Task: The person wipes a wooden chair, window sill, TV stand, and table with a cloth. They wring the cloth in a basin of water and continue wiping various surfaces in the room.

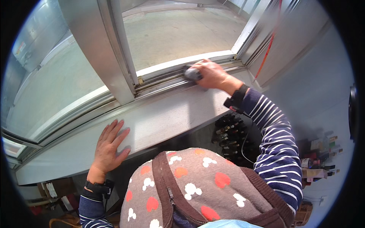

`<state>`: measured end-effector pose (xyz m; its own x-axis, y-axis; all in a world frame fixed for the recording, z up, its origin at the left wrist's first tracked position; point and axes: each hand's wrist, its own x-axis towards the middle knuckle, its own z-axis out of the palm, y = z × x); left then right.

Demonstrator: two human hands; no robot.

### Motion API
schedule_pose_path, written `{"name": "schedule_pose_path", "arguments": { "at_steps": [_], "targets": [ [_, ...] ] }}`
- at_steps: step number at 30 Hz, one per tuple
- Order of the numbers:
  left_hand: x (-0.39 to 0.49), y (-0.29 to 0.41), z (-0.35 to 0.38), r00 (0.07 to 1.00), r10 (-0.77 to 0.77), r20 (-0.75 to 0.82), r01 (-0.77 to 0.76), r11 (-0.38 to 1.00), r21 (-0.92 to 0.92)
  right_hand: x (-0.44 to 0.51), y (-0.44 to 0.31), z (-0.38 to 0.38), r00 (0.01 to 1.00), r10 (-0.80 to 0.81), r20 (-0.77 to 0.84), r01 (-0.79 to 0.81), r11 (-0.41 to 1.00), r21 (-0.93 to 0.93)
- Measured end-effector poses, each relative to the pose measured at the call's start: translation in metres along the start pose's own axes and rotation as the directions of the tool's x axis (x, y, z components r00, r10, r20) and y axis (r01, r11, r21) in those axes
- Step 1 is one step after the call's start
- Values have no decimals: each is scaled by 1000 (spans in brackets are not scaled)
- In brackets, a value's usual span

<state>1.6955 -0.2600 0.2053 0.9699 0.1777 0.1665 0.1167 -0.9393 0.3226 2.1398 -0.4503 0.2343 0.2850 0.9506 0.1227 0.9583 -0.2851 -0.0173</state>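
Note:
My right hand [212, 74] grips a bunched grey wad [193, 73], likely a cloth, with a darker part at its far side. It presses on the metal track [162, 82] of a sliding window, near the middle of the open pane's bottom frame. Dark dirt shows in the grooves at the track's left end. My left hand [109, 144] rests palm down with spread fingers on the white windowsill [159, 114], holding nothing. Both wrists wear black straps with small devices.
A wide metal window post [105, 51] rises left of the track. An orange-red cord [266, 54] hangs by the right wall. Below the sill stand several dark bottles [229, 134] near a white cable [244, 151]; more bottles [319, 164] are at the right. Boxes [61, 189] sit lower left.

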Motion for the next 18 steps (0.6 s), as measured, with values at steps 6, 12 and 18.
{"name": "schedule_pose_path", "arguments": {
  "at_steps": [6,12,18],
  "targets": [
    [-10,-16,-3,1000,10,-11,-11,1000,-21,-26,105,-8,893,448,33,-440,887,-136],
    [-12,-26,-4,1000,21,24,-21,999,32,13,22,-1,959,258,119,-261,965,15],
    [-5,-14,-6,998,-10,69,6,998,65,-8,-7,30,975,-113,-192,141,980,138]
  ]
}}
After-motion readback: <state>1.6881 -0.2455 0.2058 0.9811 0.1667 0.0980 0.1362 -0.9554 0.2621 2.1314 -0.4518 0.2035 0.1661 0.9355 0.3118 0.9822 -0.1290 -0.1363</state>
